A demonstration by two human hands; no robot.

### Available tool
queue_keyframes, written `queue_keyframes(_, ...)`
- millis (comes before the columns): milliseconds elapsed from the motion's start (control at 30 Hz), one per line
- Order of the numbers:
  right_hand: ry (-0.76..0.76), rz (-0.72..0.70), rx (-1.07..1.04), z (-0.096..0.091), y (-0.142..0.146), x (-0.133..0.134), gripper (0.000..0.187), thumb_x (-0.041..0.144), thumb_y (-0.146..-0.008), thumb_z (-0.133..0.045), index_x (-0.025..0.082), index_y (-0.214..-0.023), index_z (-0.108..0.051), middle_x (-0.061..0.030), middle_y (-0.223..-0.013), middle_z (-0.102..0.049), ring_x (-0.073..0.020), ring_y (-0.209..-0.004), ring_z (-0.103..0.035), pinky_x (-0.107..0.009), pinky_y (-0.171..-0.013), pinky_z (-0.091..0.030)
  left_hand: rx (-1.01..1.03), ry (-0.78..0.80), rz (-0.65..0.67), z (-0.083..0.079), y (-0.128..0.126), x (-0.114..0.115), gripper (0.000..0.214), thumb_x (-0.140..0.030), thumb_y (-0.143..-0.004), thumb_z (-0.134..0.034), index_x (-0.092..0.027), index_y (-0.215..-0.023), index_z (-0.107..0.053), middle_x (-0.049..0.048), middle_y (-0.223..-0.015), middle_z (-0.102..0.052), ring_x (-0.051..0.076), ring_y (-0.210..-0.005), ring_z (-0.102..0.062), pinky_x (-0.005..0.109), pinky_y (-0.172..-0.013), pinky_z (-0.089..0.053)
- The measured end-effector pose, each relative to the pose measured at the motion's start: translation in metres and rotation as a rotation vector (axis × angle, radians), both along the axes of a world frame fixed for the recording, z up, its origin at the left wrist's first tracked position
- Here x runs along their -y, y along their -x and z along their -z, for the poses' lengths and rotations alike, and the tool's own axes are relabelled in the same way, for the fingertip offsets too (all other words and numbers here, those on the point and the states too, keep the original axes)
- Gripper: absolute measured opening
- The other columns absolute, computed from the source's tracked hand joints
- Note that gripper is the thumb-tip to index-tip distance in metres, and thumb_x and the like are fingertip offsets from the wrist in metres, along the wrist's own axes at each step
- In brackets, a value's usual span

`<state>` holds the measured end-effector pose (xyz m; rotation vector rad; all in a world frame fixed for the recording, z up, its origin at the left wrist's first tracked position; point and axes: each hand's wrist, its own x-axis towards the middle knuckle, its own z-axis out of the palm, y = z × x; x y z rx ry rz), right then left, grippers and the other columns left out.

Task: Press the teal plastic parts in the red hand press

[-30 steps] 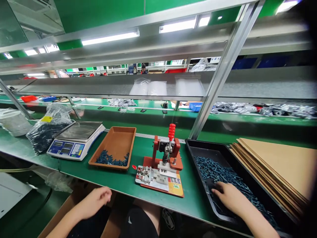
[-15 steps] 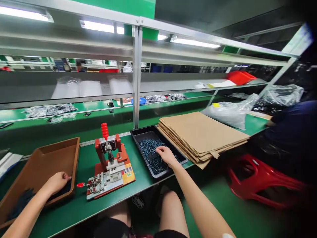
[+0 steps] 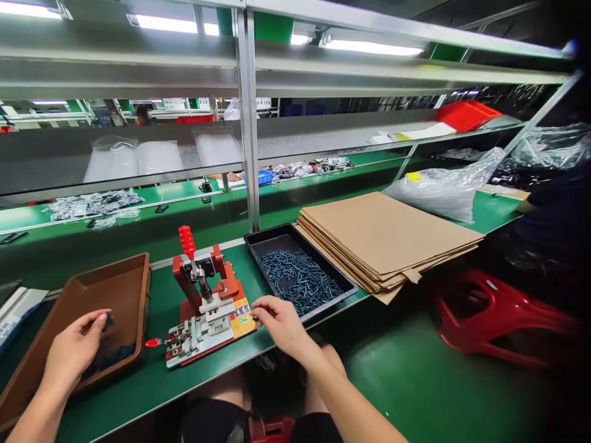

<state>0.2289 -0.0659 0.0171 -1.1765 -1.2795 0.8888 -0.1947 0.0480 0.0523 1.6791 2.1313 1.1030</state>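
Note:
My left hand (image 3: 74,351) is over the brown tray (image 3: 144,289), pinching a small dark flat piece (image 3: 109,320) between thumb and fingertips. More dark pieces lie in the bottom of that tray, partly behind the hand. My right hand (image 3: 281,323) is closed in a pinch beside the right edge of the red-based toggle clamp fixture (image 3: 217,326). A tiny dark tip (image 3: 255,318) shows at its fingertips; most of it is hidden. Behind this hand, the black tray (image 3: 265,237) holds many small dark blue rod-like pins (image 3: 300,277). The fixture's red-gripped lever (image 3: 186,241) stands upright.
Stacked cardboard sheets (image 3: 388,234) lie right of the black tray, with a clear plastic bag (image 3: 447,184) beyond. A metal post (image 3: 249,135) and shelf rise behind the bench. A red stool (image 3: 489,320) and a person in dark clothing (image 3: 558,215) are at the right.
My right hand has left the pins in the black tray and moved left to the fixture. My left hand has lifted from the brown tray's bottom with a dark piece. The view has shifted slightly.

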Motion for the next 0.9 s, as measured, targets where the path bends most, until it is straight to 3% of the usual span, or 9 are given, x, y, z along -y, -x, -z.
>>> queue_keyframes(133,-0.167,0.098,0.069,0.026,0.031,0.001,0.016,0.031,-0.091,-0.059,0.022,-0.088,-0.072,-0.0044,-0.086,-0.067,-0.0171,-0.081,-0.061,-0.029,-0.074,-0.050,-0.136,-0.115,0.010,-0.021,-0.032,0.032,0.027,-0.053,-0.085,-0.051,-0.036,-0.095,-0.069,-0.0068,-0.095,-0.070,0.026,-0.089,-0.067,0.040,-0.076,-0.053)
queue_keyframes(233,-0.045,0.129,-0.193,0.050,0.038,-0.011,0.022,0.041,-0.092,-0.058,0.021,-0.089,-0.065,0.0005,-0.069,-0.057,-0.0130,-0.060,-0.052,-0.024,-0.054,-0.043,0.040,-0.173,0.051,-0.031,-0.061,0.051,0.029,-0.050,-0.086,-0.053,-0.028,-0.099,-0.067,-0.0017,-0.086,-0.069,0.022,-0.078,-0.067,0.039,-0.075,-0.055)
queue_keyframes(333,0.097,0.033,-0.470,0.066,0.040,-0.021,0.027,0.047,-0.087,-0.063,0.021,-0.090,-0.061,0.0041,-0.064,-0.052,-0.0089,-0.048,-0.043,-0.020,-0.043,-0.033,0.390,-0.150,0.210,-0.026,-0.088,0.063,0.041,-0.058,-0.084,-0.058,-0.020,-0.099,-0.064,0.0027,-0.082,-0.070,0.020,-0.074,-0.068,0.035,-0.072,-0.058)
queue_keyframes(433,0.099,-0.021,-0.555,0.071,0.038,-0.022,0.024,0.041,-0.081,-0.070,0.020,-0.088,-0.060,0.0015,-0.073,-0.059,-0.0085,-0.054,-0.050,-0.019,-0.046,-0.038,0.516,-0.026,0.320,-0.008,-0.112,0.074,0.047,-0.063,-0.082,-0.062,-0.017,-0.093,-0.064,0.0056,-0.081,-0.071,0.020,-0.072,-0.070,0.033,-0.071,-0.060)
queue_keyframes(633,0.091,-0.024,-0.482,0.069,0.039,-0.018,0.020,0.037,-0.082,-0.070,0.020,-0.090,-0.062,0.0002,-0.074,-0.063,-0.0103,-0.057,-0.056,-0.021,-0.050,-0.044,0.214,0.204,0.532,0.024,-0.150,0.075,0.036,-0.047,-0.089,-0.056,-0.020,-0.113,-0.061,0.0025,-0.078,-0.070,0.021,-0.071,-0.068,0.033,-0.070,-0.056)
queue_keyframes(767,0.085,0.010,-0.461,0.072,0.043,-0.018,0.024,0.037,-0.082,-0.069,0.022,-0.099,-0.062,-0.0024,-0.081,-0.068,-0.0152,-0.066,-0.064,-0.026,-0.058,-0.052,-0.123,0.204,0.568,0.031,-0.165,0.055,0.024,-0.034,-0.090,-0.050,-0.020,-0.091,-0.070,0.0080,-0.092,-0.072,0.026,-0.088,-0.067,0.039,-0.082,-0.052)
queue_keyframes(900,0.030,0.067,-0.298,0.076,0.045,-0.018,0.014,0.033,-0.083,-0.065,0.021,-0.089,-0.068,-0.0047,-0.087,-0.069,-0.0175,-0.073,-0.065,-0.029,-0.067,-0.055,-0.381,0.101,0.640,0.037,-0.179,0.046,0.021,-0.023,-0.086,-0.051,-0.019,-0.084,-0.071,0.0123,-0.102,-0.069,0.031,-0.104,-0.060,0.043,-0.091,-0.048)
